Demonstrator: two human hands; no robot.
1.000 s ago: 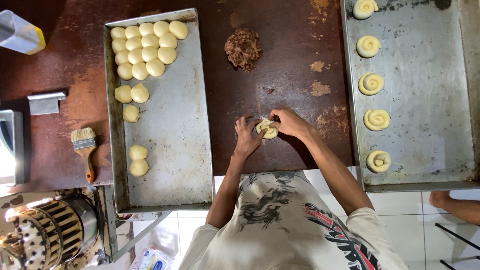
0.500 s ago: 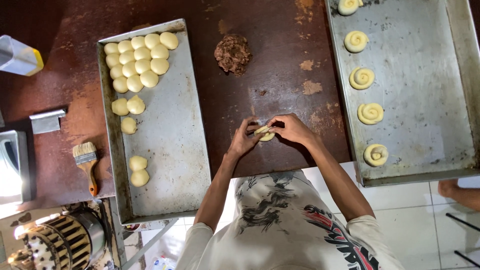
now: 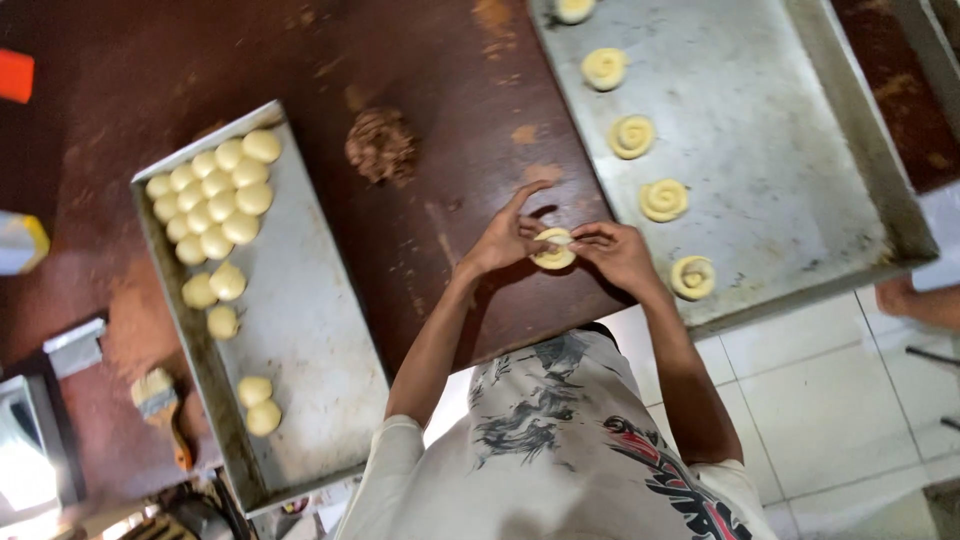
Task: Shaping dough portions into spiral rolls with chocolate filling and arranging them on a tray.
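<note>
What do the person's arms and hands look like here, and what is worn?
Both arms are bare from the short sleeves down. The left hand and right hand wear no gloves; no rings or watch show. The shirt is white with dark and red print.

I see pale yellow dough piece (image 3: 553,249), spiral-patterned. Dough balls (image 3: 212,198) same pale yellow; coiled buns (image 3: 663,199) yellow with swirl lines. Trays (image 3: 310,330) dull grey metal. Table (image 3: 440,90) dark reddish brown. Filling lump (image 3: 381,146) brown. My shirt (image 3: 560,440) white, black-red print.
</note>
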